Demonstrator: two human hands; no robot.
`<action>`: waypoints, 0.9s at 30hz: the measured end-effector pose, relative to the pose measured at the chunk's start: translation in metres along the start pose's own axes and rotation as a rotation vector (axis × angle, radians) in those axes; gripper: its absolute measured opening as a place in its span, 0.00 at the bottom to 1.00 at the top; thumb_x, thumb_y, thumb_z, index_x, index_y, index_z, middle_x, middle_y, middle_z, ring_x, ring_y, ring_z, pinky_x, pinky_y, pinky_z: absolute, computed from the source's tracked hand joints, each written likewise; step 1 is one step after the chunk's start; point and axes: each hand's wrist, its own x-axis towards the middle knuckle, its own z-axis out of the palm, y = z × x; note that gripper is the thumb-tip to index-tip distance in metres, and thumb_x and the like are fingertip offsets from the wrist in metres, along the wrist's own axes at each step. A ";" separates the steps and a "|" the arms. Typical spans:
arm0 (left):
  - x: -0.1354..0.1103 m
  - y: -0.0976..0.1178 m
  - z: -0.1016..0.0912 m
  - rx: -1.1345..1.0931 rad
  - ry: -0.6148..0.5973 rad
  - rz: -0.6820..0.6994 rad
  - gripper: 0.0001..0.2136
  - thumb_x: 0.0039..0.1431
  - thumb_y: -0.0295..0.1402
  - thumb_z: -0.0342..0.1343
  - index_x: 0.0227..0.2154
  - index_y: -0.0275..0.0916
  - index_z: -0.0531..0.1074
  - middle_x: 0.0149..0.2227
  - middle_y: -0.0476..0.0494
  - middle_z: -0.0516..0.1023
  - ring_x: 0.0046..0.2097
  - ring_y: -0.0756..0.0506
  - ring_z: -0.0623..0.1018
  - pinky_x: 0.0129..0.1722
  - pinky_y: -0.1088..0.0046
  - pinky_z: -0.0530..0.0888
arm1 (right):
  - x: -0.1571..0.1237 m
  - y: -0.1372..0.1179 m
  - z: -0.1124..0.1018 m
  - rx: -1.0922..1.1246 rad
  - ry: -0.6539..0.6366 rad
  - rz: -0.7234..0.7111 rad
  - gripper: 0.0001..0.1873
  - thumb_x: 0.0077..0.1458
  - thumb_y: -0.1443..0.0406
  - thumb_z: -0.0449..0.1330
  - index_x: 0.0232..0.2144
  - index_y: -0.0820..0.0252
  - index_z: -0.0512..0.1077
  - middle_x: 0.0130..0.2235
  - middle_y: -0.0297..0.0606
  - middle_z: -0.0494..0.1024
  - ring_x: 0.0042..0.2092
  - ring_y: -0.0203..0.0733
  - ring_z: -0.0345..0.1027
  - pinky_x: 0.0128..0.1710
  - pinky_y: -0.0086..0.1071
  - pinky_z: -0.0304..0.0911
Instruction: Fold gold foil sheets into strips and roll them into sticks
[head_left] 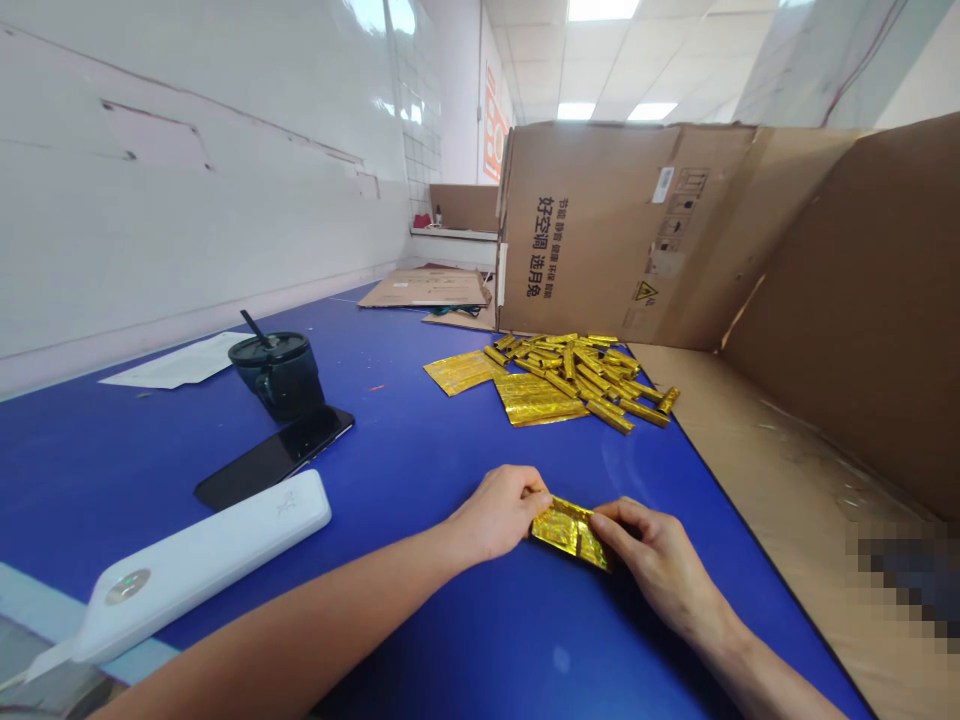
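Left hand [499,513] and right hand [660,565] both have fingers clamped on opposite ends of a folded gold foil packet [570,533], over the near part of the blue bench [420,450]. Pile of gold foil sticks [577,375] sits further up, near a cardboard box [592,235].

Ceiling light panels [602,10] are flooding the room with bright, even light, and the glossy white wall [225,250] is throwing glare toward its far end. The gold foil sheet [570,533] between the left hand [495,512] and right hand [660,560] is glinting, while soft shadow is falling beneath the right hand onto the blue table [420,440]. Wide-angle distortion is bowing the frame edges; a pixelated block [892,585] is obscuring the lower right.
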 end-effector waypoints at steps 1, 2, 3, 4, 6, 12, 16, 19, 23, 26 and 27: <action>0.001 0.001 0.000 0.105 0.020 0.022 0.09 0.53 0.33 0.45 0.26 0.35 0.68 0.22 0.49 0.70 0.25 0.50 0.71 0.24 0.78 0.65 | 0.001 0.001 0.000 -0.069 0.016 -0.025 0.13 0.50 0.59 0.51 0.23 0.60 0.71 0.24 0.34 0.71 0.27 0.37 0.63 0.27 0.29 0.57; 0.002 0.002 -0.001 0.201 0.035 0.037 0.09 0.53 0.32 0.45 0.26 0.36 0.69 0.24 0.48 0.72 0.28 0.50 0.71 0.26 0.77 0.65 | 0.002 0.003 -0.001 -0.138 0.031 -0.038 0.12 0.50 0.60 0.51 0.25 0.59 0.71 0.26 0.35 0.72 0.29 0.39 0.64 0.29 0.29 0.57; 0.003 0.003 -0.001 0.279 0.042 0.045 0.09 0.52 0.32 0.46 0.26 0.36 0.69 0.26 0.47 0.72 0.30 0.49 0.71 0.28 0.76 0.65 | 0.003 0.004 -0.001 -0.205 0.044 -0.039 0.10 0.50 0.61 0.50 0.26 0.58 0.70 0.27 0.35 0.72 0.29 0.39 0.64 0.29 0.30 0.57; 0.004 0.005 -0.001 0.338 0.045 0.045 0.08 0.52 0.32 0.46 0.26 0.37 0.69 0.28 0.46 0.72 0.32 0.48 0.71 0.30 0.75 0.65 | 0.004 0.005 0.000 -0.269 0.055 -0.034 0.09 0.50 0.62 0.50 0.27 0.57 0.69 0.26 0.34 0.72 0.28 0.39 0.64 0.28 0.30 0.57; 0.005 0.007 0.000 0.403 0.047 0.039 0.08 0.52 0.32 0.46 0.25 0.37 0.69 0.29 0.45 0.71 0.33 0.46 0.71 0.33 0.72 0.65 | 0.005 0.007 0.001 -0.390 0.077 -0.034 0.07 0.49 0.63 0.50 0.27 0.56 0.66 0.25 0.32 0.72 0.27 0.39 0.64 0.25 0.30 0.56; 0.004 0.008 0.004 0.532 0.066 0.046 0.05 0.51 0.32 0.48 0.30 0.37 0.66 0.30 0.45 0.67 0.33 0.45 0.70 0.33 0.69 0.66 | 0.007 0.011 0.003 -0.613 0.096 -0.139 0.05 0.50 0.67 0.48 0.25 0.55 0.63 0.26 0.33 0.70 0.28 0.38 0.65 0.27 0.29 0.56; 0.001 0.007 0.008 0.712 0.097 0.250 0.06 0.52 0.26 0.46 0.34 0.38 0.61 0.36 0.44 0.64 0.36 0.46 0.67 0.34 0.71 0.65 | 0.005 0.011 0.007 -0.719 0.159 -0.165 0.05 0.51 0.66 0.48 0.26 0.55 0.63 0.29 0.34 0.67 0.29 0.37 0.64 0.26 0.28 0.56; 0.000 0.008 0.008 0.817 -0.002 0.498 0.07 0.51 0.21 0.43 0.31 0.37 0.61 0.34 0.45 0.64 0.35 0.46 0.66 0.34 0.71 0.64 | 0.004 0.009 0.010 -0.765 0.160 -0.177 0.06 0.53 0.67 0.46 0.27 0.56 0.61 0.29 0.35 0.66 0.28 0.37 0.63 0.25 0.28 0.56; -0.002 0.009 0.003 0.846 -0.089 0.665 0.05 0.54 0.23 0.44 0.31 0.37 0.62 0.32 0.45 0.66 0.35 0.46 0.65 0.34 0.71 0.64 | 0.003 0.008 0.011 -0.789 0.101 -0.226 0.07 0.53 0.70 0.45 0.26 0.57 0.61 0.29 0.36 0.66 0.29 0.37 0.62 0.27 0.28 0.56; -0.003 0.009 0.001 0.845 -0.097 0.714 0.06 0.56 0.32 0.45 0.35 0.38 0.63 0.32 0.45 0.66 0.34 0.46 0.65 0.33 0.70 0.64 | 0.004 0.008 0.011 -0.804 0.082 -0.241 0.07 0.51 0.71 0.46 0.27 0.58 0.61 0.29 0.36 0.68 0.30 0.37 0.63 0.27 0.27 0.56; -0.003 0.009 0.001 0.853 -0.101 0.726 0.07 0.56 0.35 0.46 0.35 0.39 0.64 0.32 0.44 0.66 0.34 0.45 0.65 0.33 0.70 0.64 | 0.004 0.008 0.012 -0.807 0.084 -0.239 0.07 0.51 0.71 0.46 0.27 0.58 0.61 0.28 0.36 0.68 0.30 0.37 0.63 0.26 0.27 0.56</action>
